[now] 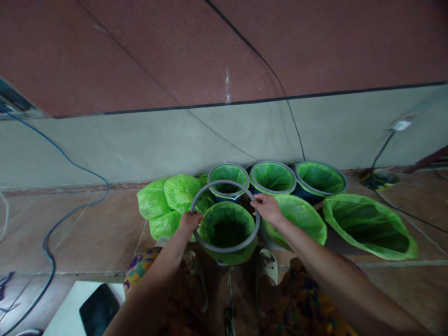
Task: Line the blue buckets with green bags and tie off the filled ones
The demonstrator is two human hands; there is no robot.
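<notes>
A grey ring (pixel 226 181), the rim of a bin, is held between my two hands, tilted over a bin lined with a green bag (pixel 229 211). My left hand (pixel 191 221) grips the ring's left side, fingers closed round it. On the opposite side my right hand (pixel 268 207) grips it too, thumb and fingers pinched together. The bag's edge is folded outward over the bin between my feet. Whether the ring touches the bag cannot be made out.
Against the wall stand three lined bins with grey rims, one of them a right-hand bin (pixel 320 178). Two bag-lined bins, including a wide one (pixel 371 224), are nearer. Puffed green bags (pixel 182 191) lie left. A blue cable (pixel 66 219) crosses the floor; a phone (pixel 99 309) lies on a white surface.
</notes>
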